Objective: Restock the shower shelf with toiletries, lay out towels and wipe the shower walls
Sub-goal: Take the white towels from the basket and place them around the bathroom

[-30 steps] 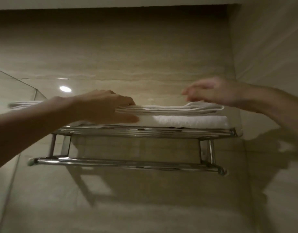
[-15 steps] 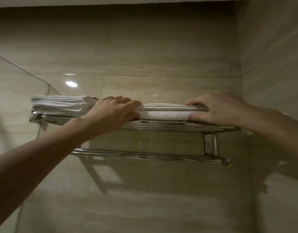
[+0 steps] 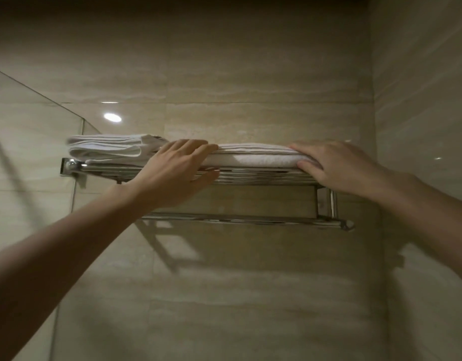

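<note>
Folded white towels on chrome rack.
Left hand [image 3: 172,173] and right hand [image 3: 336,165], fingers flat, bracketed the terry towel stack [image 3: 253,158] on the tubular shelf [image 3: 263,175]; a second rumpled pile [image 3: 107,147] lay beyond the left hand, against beige stone tile.

Both bare arms reach up and forward. The left hand [image 3: 176,169] lies flat, fingers [image 3: 198,149] straight. The right hand [image 3: 339,166] rests palm down, thumb tucked beneath.
</note>
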Tool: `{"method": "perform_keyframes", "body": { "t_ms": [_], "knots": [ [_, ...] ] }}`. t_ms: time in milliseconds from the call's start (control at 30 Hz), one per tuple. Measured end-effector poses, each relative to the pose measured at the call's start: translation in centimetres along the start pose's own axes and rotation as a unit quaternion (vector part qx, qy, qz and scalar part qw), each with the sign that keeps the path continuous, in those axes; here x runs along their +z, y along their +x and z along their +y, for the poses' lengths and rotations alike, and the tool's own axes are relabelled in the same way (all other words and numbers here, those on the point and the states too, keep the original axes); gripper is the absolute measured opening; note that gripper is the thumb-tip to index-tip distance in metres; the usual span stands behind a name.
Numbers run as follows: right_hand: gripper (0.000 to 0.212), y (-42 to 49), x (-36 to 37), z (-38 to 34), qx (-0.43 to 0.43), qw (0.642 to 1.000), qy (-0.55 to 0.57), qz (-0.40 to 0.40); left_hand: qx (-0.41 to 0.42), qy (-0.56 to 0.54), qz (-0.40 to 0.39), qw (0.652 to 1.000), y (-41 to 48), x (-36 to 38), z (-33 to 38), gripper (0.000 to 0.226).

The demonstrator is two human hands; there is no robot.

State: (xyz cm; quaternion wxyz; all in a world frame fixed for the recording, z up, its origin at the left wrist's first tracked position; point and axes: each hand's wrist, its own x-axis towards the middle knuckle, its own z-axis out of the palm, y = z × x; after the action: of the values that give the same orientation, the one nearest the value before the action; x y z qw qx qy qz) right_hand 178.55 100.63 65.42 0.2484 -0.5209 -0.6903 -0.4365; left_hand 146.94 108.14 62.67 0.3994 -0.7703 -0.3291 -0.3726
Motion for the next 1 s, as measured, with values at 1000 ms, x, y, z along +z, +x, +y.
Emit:
{"method": "perform_keyframes", "body": {
  "t_ms": [1000],
  "knots": [
    [0.044, -50.7, 16.7, -34.6, 0.104, 0.764, 0.296, -0.564, -0.338, -0.248, -0.585, 0.694, -66.1, 3.3, 21.1, 0.048]
  ]
}}
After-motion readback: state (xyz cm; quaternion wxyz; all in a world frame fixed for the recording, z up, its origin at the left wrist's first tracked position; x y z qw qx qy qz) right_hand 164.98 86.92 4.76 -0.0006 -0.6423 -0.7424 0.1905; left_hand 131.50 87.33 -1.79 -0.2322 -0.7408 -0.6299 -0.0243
